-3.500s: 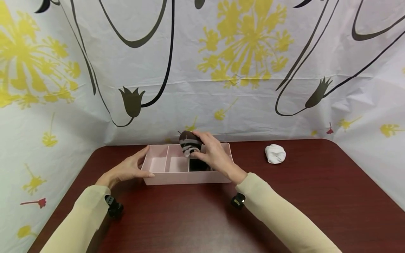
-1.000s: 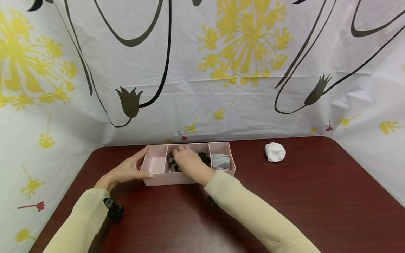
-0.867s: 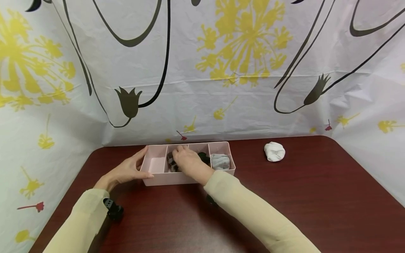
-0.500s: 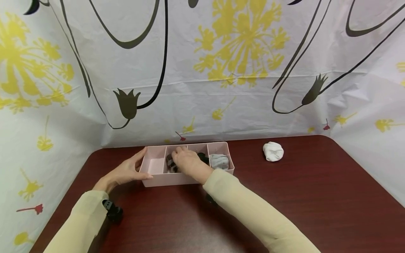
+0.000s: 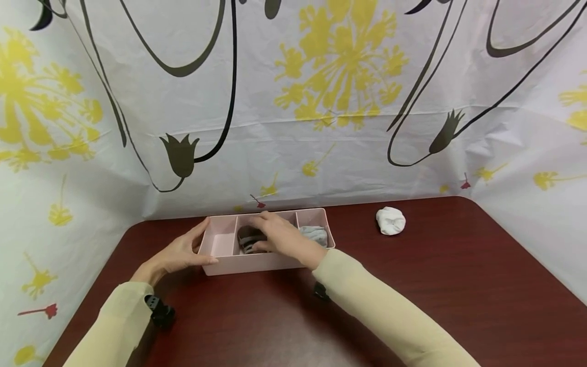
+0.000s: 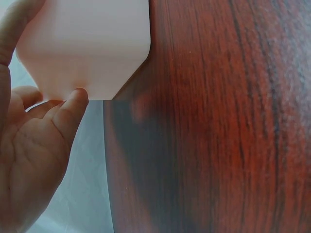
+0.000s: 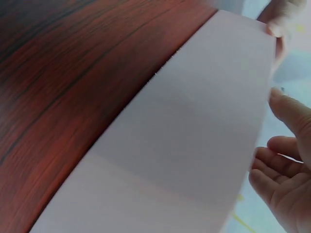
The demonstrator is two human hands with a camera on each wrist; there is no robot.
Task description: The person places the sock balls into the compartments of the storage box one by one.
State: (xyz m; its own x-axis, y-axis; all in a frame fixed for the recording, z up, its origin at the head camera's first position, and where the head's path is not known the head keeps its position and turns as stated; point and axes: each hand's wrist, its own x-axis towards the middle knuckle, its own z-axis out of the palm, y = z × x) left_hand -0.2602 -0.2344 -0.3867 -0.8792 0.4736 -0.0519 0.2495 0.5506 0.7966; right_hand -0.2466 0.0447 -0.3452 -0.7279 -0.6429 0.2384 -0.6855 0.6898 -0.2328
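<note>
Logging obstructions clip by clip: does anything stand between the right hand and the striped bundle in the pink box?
Nothing visible does. The right hand reaches over the near side of the pink box to the striped bundle. The hand hides part of the bundle; contact cannot be told.

A dark red-brown table [image 5: 458,270] with streaked wood grain and rounded far corners catches a pale sheen. Behind it and along both sides hangs a white sheet [image 5: 257,168], creased across the middle. Its print shows a large yellow flower burst [image 5: 346,61], a dark tulip-like bloom [image 5: 181,158] on a curving stem [image 5: 232,86], and small red blossoms [image 5: 50,311].
</note>
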